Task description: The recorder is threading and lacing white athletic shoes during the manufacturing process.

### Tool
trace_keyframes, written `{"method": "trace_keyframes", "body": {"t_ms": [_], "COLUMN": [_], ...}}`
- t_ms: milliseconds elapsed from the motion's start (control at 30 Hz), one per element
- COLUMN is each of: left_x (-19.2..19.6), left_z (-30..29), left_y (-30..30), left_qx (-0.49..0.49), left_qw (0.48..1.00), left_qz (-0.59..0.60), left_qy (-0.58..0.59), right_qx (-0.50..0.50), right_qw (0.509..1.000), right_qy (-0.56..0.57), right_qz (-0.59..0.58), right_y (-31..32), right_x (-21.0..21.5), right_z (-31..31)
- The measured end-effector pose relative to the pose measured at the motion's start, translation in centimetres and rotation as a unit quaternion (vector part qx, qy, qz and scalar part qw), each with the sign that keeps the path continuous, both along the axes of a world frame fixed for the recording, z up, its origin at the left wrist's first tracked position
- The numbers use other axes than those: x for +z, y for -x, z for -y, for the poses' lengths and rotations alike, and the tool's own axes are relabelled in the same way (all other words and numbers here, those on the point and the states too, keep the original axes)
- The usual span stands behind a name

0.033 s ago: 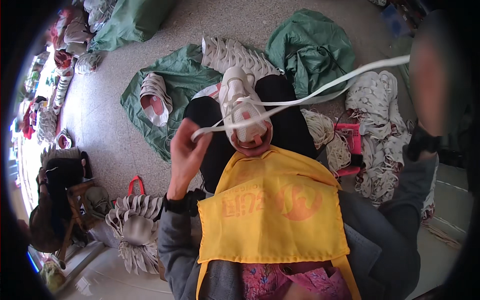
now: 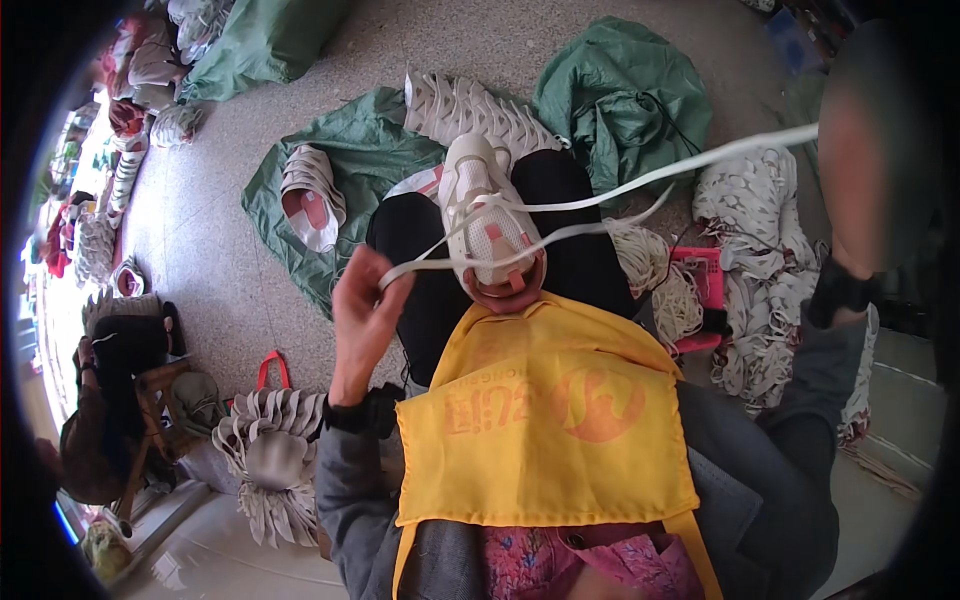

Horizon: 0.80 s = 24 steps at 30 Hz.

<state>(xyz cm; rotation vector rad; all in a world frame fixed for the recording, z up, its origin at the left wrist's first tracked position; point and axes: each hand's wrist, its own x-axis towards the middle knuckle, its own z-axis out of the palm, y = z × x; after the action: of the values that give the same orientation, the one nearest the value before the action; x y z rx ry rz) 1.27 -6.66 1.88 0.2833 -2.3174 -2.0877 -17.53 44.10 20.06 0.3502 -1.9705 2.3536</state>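
A white and beige sneaker [image 2: 488,225] with pink accents sits between my knees, its pink-lined opening toward me. White shoelace [image 2: 590,202] runs from its eyelets. My left hand [image 2: 365,305], left of the shoe, is closed in a pinch on one strand of lace, which crosses over the shoe's tongue and has a loose tip in the air to the right. At the far right my right hand [image 2: 862,170] is raised, holding another strand stretched tight from the shoe. That hand is blurred and its fingers are partly lost in the dark rim.
Bundled shoe uppers [image 2: 470,108] lie beyond my knees beside green sacks [image 2: 625,105]. At right stand a pink basket [image 2: 700,290] with coiled laces and a heap of white uppers [image 2: 750,220]. Another person [image 2: 100,430] sits at far left, near more uppers [image 2: 268,450].
The loose tip of the lace strand from my left hand has slipped leftward, away from the tight strand. My left hand shifted slightly; my right hand stays at the far right.
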Motion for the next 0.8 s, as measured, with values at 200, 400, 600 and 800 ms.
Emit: {"method": "trace_keyframes", "body": {"t_ms": [200, 400, 600, 800], "left_x": [-0.5, -4.2, -1.9, -3.1], "left_z": [7.0, 12.7, 2.9, -3.9], "left_y": [-4.1, -6.9, -0.4, 5.3], "left_qx": [0.093, 0.075, 0.035, -0.011], "left_qw": [0.987, 0.88, 0.95, 0.974], "left_qz": [0.132, -0.005, -0.029, -0.099], "left_qy": [-0.026, 0.469, 0.309, 0.205], "right_qx": [0.168, 0.237, 0.246, 0.303], "right_qw": [0.872, 0.882, 0.87, 0.857], "right_qy": [-0.42, -0.401, -0.396, -0.355], "right_qz": [0.19, 0.068, -0.161, -0.219], "right_y": [-4.4, -5.3, -4.3, -8.3], "right_x": [-9.7, -16.5, -20.8, -18.2], "right_z": [5.2, 17.1, 21.7, 22.4]}}
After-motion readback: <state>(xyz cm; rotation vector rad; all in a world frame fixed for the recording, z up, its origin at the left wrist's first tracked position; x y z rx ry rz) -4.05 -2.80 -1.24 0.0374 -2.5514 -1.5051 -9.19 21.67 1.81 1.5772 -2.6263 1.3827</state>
